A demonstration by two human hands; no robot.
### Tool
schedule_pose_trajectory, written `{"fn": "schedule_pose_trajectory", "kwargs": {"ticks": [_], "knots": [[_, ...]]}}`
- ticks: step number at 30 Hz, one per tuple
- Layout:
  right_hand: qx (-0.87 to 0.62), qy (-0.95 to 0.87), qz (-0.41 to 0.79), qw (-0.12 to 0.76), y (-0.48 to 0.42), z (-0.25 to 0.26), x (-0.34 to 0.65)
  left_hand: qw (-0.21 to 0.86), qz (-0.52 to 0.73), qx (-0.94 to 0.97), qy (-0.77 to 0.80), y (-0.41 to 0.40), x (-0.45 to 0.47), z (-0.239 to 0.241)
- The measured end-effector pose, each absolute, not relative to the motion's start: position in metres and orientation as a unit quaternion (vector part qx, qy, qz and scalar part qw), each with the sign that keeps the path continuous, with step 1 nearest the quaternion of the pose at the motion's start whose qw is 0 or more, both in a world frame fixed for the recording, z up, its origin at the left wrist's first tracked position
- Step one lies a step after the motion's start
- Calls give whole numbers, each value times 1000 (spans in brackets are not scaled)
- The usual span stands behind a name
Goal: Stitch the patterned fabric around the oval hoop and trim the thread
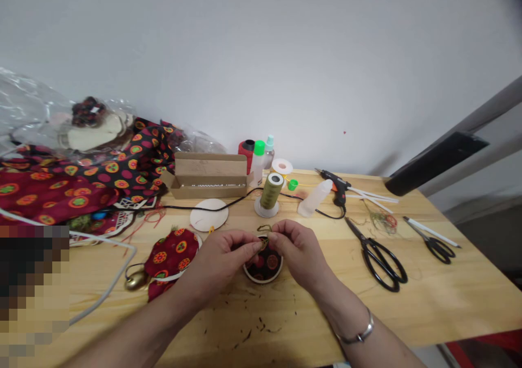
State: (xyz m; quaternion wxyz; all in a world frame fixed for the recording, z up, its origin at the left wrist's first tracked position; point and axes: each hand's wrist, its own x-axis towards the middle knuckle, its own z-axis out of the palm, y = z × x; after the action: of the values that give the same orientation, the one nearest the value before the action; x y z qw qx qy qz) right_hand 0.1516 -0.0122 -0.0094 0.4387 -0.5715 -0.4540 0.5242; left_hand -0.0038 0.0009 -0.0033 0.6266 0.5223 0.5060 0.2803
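Both of my hands meet over a small round disc covered in dark patterned fabric (264, 267) on the wooden table (428, 303). My left hand (222, 256) pinches a short olive-green cord loop (263, 230) at its left side. My right hand (297, 251) pinches the same cord from the right. The fingertips of both hands are pressed together around the cord just above the disc. A silver bracelet sits on my right wrist.
A fabric-covered round piece (171, 254) and a brass bell (136, 280) lie to the left. Behind stand an olive thread spool (271, 191), a cardboard box (207, 175), a glue bottle (314, 198) and a glue gun (336, 186). Two pairs of scissors (379, 256) lie right. Patterned cloth (61, 188) is heaped far left.
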Motion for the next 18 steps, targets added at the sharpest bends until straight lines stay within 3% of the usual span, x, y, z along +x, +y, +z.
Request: {"fn": "schedule_pose_trajectory", "kwargs": {"ticks": [18], "knots": [[-571,-492,498,429,-13,-18,152,614,280,533,511,1,-4,-6]]}}
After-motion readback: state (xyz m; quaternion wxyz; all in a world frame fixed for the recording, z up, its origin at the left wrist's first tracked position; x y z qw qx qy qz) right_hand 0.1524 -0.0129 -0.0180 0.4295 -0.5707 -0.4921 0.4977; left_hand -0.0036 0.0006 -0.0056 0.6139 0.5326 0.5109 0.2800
